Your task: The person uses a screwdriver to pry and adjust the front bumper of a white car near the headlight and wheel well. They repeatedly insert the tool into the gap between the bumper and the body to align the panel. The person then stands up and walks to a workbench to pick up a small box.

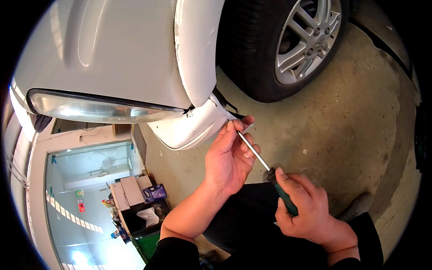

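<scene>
My right hand (306, 207) is wrapped round the dark green handle of a screwdriver (257, 155), whose metal shaft slants up and to the left. The screwdriver's tip reaches the fingers of my left hand (230, 157), beside the end of a white car bumper (193, 126). The thumb and fingers of that left hand are closed on the bumper's edge, and they partly hide the spot where the tip meets it. Above the bumper lies the headlight (108, 107), and the white fender (198, 49) curves up from the same corner.
A black tyre with a silver alloy wheel (308, 40) stands just beyond my hands. Concrete floor (324, 121) stretches to the right. At the lower left are a glass-panelled partition (85, 180) and a cabinet with a purple jug (154, 192) and other items on it.
</scene>
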A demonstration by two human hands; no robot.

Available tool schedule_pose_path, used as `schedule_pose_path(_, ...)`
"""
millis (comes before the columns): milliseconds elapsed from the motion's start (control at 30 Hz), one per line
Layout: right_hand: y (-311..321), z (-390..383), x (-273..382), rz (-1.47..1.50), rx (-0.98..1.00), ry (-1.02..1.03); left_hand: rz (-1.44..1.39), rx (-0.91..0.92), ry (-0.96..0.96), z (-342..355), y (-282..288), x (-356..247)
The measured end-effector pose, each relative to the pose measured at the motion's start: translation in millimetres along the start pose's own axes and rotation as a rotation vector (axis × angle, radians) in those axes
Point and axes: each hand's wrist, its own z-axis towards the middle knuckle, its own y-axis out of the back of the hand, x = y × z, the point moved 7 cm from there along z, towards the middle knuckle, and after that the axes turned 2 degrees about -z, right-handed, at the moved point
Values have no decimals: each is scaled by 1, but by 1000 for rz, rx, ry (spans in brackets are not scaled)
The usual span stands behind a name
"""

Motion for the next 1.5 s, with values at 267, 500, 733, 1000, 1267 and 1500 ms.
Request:
schedule_pose_path(267, 4, 4, -30, 513, 44, -240, -13, -49, -29, 0, -1, 2)
schedule_pose_path(500, -1, 4, -45, 1324, 89, -827, 133, 79, 130, -9, -13, 32)
schedule_pose_path(733, 48, 28, -3, -135, 83, 103, 62, 68, 88, -10, -20, 37)
schedule_pose_path(1000, 32, 34, -23, 567, 330, -492, 46, 88, 85, -2, -27, 27)
schedule_pose_path(1267, 62, 41, 19, -447, 140, 241, 69, 35, 57, -6, -28, 30)
schedule_pose_path(1500, 44, 41, 1, 22, 49, 59, 53, 75, 110, -3, -24, 23)
